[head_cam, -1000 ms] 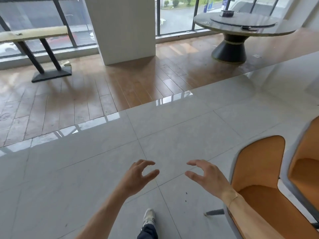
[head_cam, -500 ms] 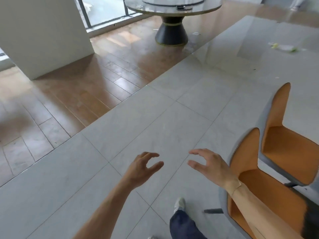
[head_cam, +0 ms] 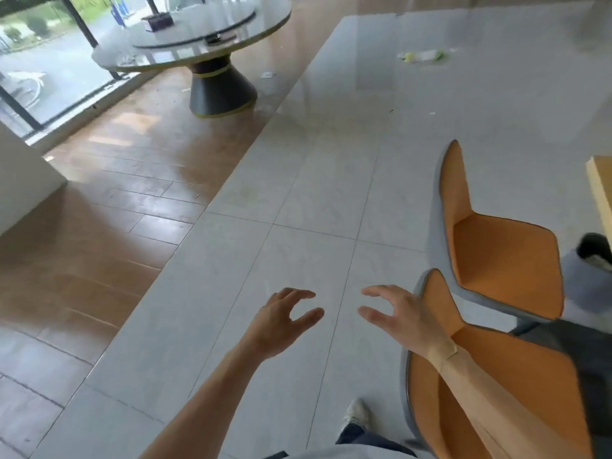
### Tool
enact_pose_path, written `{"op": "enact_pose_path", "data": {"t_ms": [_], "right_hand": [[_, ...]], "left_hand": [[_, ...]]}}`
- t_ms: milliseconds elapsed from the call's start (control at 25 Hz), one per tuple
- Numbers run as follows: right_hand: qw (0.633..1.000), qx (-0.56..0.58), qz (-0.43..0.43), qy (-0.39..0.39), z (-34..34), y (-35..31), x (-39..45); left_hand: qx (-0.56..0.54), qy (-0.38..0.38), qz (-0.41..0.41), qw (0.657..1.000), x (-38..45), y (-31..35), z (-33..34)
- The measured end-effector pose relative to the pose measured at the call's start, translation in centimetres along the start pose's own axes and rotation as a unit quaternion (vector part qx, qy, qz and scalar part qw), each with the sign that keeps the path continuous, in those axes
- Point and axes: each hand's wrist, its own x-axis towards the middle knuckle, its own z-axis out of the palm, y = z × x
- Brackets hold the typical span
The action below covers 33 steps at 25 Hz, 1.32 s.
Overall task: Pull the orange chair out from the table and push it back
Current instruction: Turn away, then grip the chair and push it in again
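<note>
Hands are half-open and empty: left hand, right hand. My view has swung right, so two orange chairs now fill the lower right; near chair sits under my right forearm, ungrasped.

Floor tiles glossy, pale; plank floor shiny wood; chair seat smooth matt orange.

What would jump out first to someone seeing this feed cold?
Two orange chairs at the right: the nearer chair at lower right, partly behind the right forearm, and the farther chair just beyond it. Both hands hang open and empty over the grey tiles, the left hand and the right hand, touching neither chair. At upper left a round table stands on the wooden floor.
</note>
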Motion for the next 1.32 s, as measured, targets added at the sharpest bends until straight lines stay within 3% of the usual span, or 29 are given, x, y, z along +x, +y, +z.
{"op": "enact_pose_path", "data": {"t_ms": [240, 480, 720, 880, 1000, 1120, 1320], "right_hand": [[0.989, 0.025, 0.109, 0.101, -4.9, 5.1, 0.5], [0.944, 0.07, 0.249, 0.203, -4.7, 8.4, -2.4], [0.853, 0.095, 0.403, 0.319, -2.5, 8.6, -2.7], [0.789, 0.098, 0.483, 0.368, 0.3, 6.5, -2.1], [0.721, 0.095, 0.553, 0.408, 4.0, 4.2, -1.8], [0.629, 0.146, 0.62, 0.445, 8.4, 1.6, -1.6], [0.581, 0.116, 0.677, 0.435, 12.6, -0.2, -0.3]], "left_hand": [[0.066, -0.134, 0.115, 0.982, 11.4, 6.8, 2.0], [0.132, -0.281, 0.238, 0.92, 19.8, 12.2, 6.3], [0.182, -0.43, 0.361, 0.807, 27.1, 15.4, 10.6], [0.219, -0.479, 0.44, 0.727, 30.7, 17.0, 12.5], [0.273, -0.504, 0.508, 0.643, 32.0, 17.4, 14.6], [0.306, -0.515, 0.566, 0.567, 32.1, 17.6, 16.6], [0.336, -0.544, 0.567, 0.519, 31.3, 16.9, 18.5]]}}
